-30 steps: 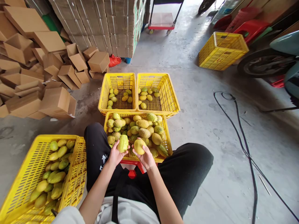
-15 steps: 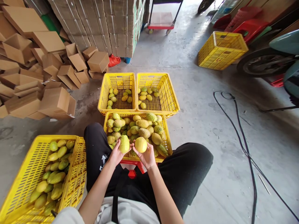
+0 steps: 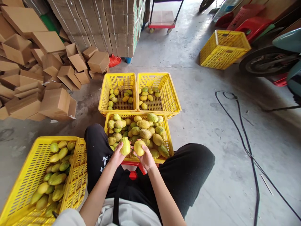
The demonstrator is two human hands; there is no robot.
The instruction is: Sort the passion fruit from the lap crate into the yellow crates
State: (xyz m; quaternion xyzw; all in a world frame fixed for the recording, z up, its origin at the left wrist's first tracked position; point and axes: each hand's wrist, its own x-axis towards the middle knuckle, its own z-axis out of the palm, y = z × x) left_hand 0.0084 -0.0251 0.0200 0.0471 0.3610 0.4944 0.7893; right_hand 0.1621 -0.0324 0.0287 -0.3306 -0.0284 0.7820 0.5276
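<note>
My left hand point(image 3: 117, 157) is closed round a green-yellow oval fruit point(image 3: 125, 146). My right hand point(image 3: 146, 157) grips a rounder yellow fruit point(image 3: 139, 147) right beside it. Both fruits are held over the near edge of a yellow crate point(image 3: 167, 138) heaped with similar fruit, which sits between my knees. Beyond it stand two more yellow crates side by side, the left one point(image 3: 117, 81) and the right one point(image 3: 169, 94), each holding a thin layer of fruit.
Another yellow crate point(image 3: 35, 157) of green fruit stands at my left. Cardboard boxes point(image 3: 54, 102) pile up at the left, with stacked flat cartons point(image 3: 113, 25) behind. An upturned yellow crate point(image 3: 223, 48), a scooter wheel point(image 3: 263, 64) and a black cable point(image 3: 244, 144) lie to the right.
Both hands turned their fruits slightly while staying over the near crate. The yellow fruit rose a little in my right hand, then dropped back.
</note>
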